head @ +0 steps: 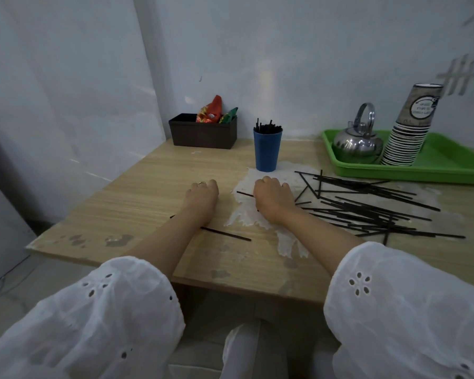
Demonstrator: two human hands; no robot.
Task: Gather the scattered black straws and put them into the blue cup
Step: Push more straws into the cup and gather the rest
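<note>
At the left end of the worn, wood-grain tabletop (148, 187), a dark brown rectangular box (203, 134) is sitting against the wall with bright snack packets (212, 112) poking out. Nearer me, one stray black straw (227, 234) is lying flat, passing under the person's left forearm. The left hand (203, 192) is resting knuckles-up with its fingers curled under; I cannot tell whether anything is beneath them.

Just beside it, the right hand (271, 198) is curling its fingers down over a short-showing black straw (244, 193), whose tip is sticking out to the left across a pale scuffed patch. Behind that hand, the tall blue plastic cup (267, 151) is standing upright, already bristling with straws.

To the right, the loose heap of thin black straws (367, 212) is sprawling criss-cross over the tabletop, well short of the cup. They are looking feather-light, stiff and slick, likely to roll or fan out. Raking several parallel and pinching the bundle near its middle seems the safest hold.

Farthest right, a green plastic tray (449, 166) is carrying a shiny steel kettle (357, 144) and a leaning stack of paper cups (411, 127).
</note>
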